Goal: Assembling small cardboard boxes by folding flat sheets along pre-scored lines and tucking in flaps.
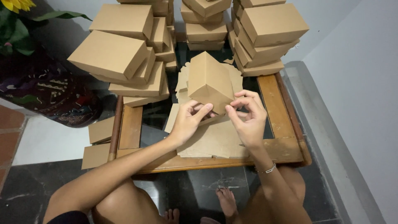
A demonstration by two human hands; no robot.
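Both hands pinch a half-folded cardboard box (210, 83) just above the wooden table (282, 124): the left hand (188, 122) grips its near left corner, the right hand (248, 118) its near right edge. Flat cardboard blanks (215, 141) lie on the table beneath them, and stacked finished boxes (124, 54) stand at its far side.

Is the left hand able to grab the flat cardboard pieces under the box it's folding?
Probably yes. The left hand is pinching the half-folded box directly above the flat cardboard pieces, and nothing lies between them, though it would first need to release its grip on the box.
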